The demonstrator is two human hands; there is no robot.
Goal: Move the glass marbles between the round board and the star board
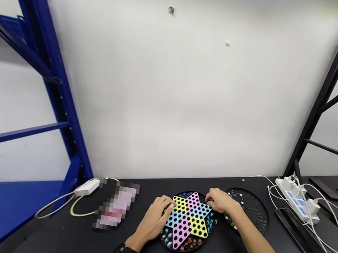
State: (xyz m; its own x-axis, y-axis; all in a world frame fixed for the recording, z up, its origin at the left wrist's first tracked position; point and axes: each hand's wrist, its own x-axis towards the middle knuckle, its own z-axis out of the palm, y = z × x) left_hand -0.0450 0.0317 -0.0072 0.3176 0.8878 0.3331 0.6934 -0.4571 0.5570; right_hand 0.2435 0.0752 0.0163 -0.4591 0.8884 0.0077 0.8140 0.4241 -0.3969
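Both hands are at work on a round black game board point(188, 222) that lies about midway along the tabletop point(79, 236), between its back edge at the wall and its front edge. The left hand point(155, 221) rests on the board's left rim, fingers curled onto a yellow point of the star. The right hand point(219, 200) arches over the far right rim, fingertips turned down. Whether either hand pinches a marble I cannot tell; the fingers hide it.

The step in hand looks like sorting or setting marbles on the board. Picking up one marble would call for a fine fingertip pinch, and the other hand would need to steady the rim so the board does not slide.

The star's pink, yellow and blue fields show rows of holes that look mostly unfilled. The marbles point(191, 243) lie in the pockets between the star's points: reddish ones near the front, darker ones at front left, bluish ones at the far side and the right.

A second black disc point(252, 209) with holes lies just beside the board, towards the right, with a few small marbles at its near-left edge. A white power strip point(297, 202) sits further right.
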